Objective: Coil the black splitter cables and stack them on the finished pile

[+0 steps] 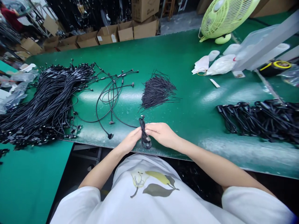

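Observation:
Near the front edge of the green table (187,124), a folded black cable (144,140) stands between my two hands. My left hand (133,139) grips it from the left, fingers closed. From the other side my right hand (161,133) closes on the same cable, its fingertips at the bundle's middle. Metal plugs show at the bundle's ends. Just beyond lies a heap of short black twist ties (157,90). To the left, several loose uncoiled cables (112,96) are spread out, beside a large pile of straight cables (51,96).
On the right lie several bundled cables (261,119). A green fan (226,18), white plastic bags (221,64), a grey post (268,40) and a tape measure (275,67) stand farther back. Cardboard boxes (108,34) line the far edge. A person (11,17) is at the far left.

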A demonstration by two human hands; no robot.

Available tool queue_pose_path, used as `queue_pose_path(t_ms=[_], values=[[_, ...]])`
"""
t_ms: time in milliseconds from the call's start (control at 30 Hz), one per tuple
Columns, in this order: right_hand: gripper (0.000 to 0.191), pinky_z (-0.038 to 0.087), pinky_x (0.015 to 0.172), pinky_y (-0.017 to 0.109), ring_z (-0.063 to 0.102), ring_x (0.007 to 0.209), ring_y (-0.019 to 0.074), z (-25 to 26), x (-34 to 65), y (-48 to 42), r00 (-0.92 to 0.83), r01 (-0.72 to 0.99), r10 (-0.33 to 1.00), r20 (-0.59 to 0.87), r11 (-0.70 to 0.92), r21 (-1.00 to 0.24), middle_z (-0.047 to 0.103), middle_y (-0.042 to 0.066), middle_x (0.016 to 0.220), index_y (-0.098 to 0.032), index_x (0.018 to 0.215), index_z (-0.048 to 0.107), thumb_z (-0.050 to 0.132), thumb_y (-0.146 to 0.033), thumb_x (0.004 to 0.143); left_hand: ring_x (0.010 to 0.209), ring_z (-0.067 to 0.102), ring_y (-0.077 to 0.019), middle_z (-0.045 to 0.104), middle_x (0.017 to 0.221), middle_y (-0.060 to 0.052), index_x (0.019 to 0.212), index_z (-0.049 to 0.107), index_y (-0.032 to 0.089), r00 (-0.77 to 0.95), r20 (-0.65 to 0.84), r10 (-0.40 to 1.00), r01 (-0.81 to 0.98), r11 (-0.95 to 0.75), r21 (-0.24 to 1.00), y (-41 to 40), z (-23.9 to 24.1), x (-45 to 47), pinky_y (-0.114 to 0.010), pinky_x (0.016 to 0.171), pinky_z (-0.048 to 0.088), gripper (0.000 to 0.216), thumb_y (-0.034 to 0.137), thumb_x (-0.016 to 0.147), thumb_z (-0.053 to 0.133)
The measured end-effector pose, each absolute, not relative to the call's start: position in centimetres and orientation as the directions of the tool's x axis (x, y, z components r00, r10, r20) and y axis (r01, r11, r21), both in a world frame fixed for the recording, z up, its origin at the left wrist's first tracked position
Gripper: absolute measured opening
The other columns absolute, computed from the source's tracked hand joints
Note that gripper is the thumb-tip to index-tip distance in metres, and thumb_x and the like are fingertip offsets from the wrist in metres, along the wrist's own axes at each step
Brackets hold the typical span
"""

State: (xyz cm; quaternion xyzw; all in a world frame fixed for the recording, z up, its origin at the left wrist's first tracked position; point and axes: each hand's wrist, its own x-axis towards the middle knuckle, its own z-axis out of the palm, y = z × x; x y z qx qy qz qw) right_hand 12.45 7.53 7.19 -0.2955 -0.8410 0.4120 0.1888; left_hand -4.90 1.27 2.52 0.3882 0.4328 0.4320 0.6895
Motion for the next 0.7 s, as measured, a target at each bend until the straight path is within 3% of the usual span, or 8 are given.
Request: queue_pose_path(t_ms=[67,133,233,400,500,600,700], values=[[0.027,0.042,0.071,0.025,0.06,0.076,0.0148,7.1,12.3,7.4,-0.764,0.292,0.644,0.05,0.414,-0.862,0.067,0.003,0.081,-0.016,0.076,0.064,0.044,-0.023,0.092,0.107,0.059,-0.0222,0.069,0.11,-0.008,0.112,0.069,0.018,0.224,-0.251,0.942,-0.353,0.318,0.88,1.1,3.5,-4.5,-0.03,0.094,0.042,0.045,0.048,0.079,0.07],[0.027,0.043,0.071,0.024,0.061,0.077,0.0149,6.7,12.1,7.3,-0.746,0.335,0.664,0.048,0.436,-0.835,0.068,0.003,0.083,-0.016,0.077,0.064,0.044,-0.023,0.093,0.112,0.057,-0.024,0.068,0.114,-0.009,0.114,0.069,0.018,0.214,-0.267,0.94,-0.455,0.338,0.824,0.8,4.4,-3.9,-0.033,0.097,0.042,0.045,0.047,0.079,0.07],[0.026,0.041,0.07,0.025,0.063,0.083,0.0172,5.8,11.7,6.5,-0.69,0.533,0.719,0.082,0.581,-0.615,0.07,0.007,0.091,-0.015,0.084,0.066,0.042,-0.02,0.094,0.113,0.058,-0.0247,0.067,0.118,-0.01,0.117,0.067,0.019,0.169,-0.289,0.942,-0.498,0.334,0.8,0.6,4.6,-3.2,-0.036,0.096,0.045,0.048,0.05,0.08,0.066],[0.025,0.038,0.062,0.027,0.063,0.078,0.0184,6.8,12.1,4.4,-0.735,0.638,0.677,0.037,0.709,-0.299,0.069,0.01,0.094,-0.013,0.098,0.065,0.042,-0.024,0.097,0.105,0.062,-0.0222,0.068,0.113,-0.009,0.113,0.066,0.015,0.124,-0.276,0.953,-0.269,0.3,0.915,1.3,2.8,-3.9,-0.03,0.087,0.049,0.042,0.043,0.082,0.066],[0.031,0.04,0.071,0.032,0.061,0.086,0.0224,8.5,12.7,4.3,-0.722,0.636,0.661,0.204,0.75,-0.18,0.067,0.014,0.099,-0.012,0.111,0.062,0.044,-0.032,0.098,0.081,0.065,-0.0149,0.07,0.093,-0.005,0.112,0.063,0.015,0.092,-0.251,0.964,-0.121,0.261,0.958,1.6,2.5,-4.4,-0.024,0.073,0.05,0.037,0.037,0.083,0.063],[0.037,0.04,0.081,0.035,0.058,0.098,0.0249,8.3,12.9,5.9,-0.774,0.545,0.576,0.262,0.817,-0.188,0.064,0.015,0.107,-0.013,0.118,0.058,0.047,-0.041,0.096,0.054,0.055,-0.0089,0.063,0.069,0.001,0.111,0.061,0.014,0.131,-0.252,0.959,0.054,0.247,0.967,1.5,3.1,-4.5,-0.02,0.055,0.043,0.033,0.035,0.086,0.057],[0.041,0.038,0.067,0.029,0.058,0.079,0.02,6.1,13.0,7.4,-0.823,0.527,0.564,0.067,0.802,-0.28,0.064,0.009,0.085,-0.013,0.099,0.063,0.043,-0.05,0.095,0.049,0.051,-0.0092,0.059,0.061,0.003,0.106,0.061,0.014,0.193,-0.3,0.934,0.171,0.269,0.948,1.3,3.8,-4.2,-0.02,0.048,0.038,0.033,0.04,0.088,0.052]])
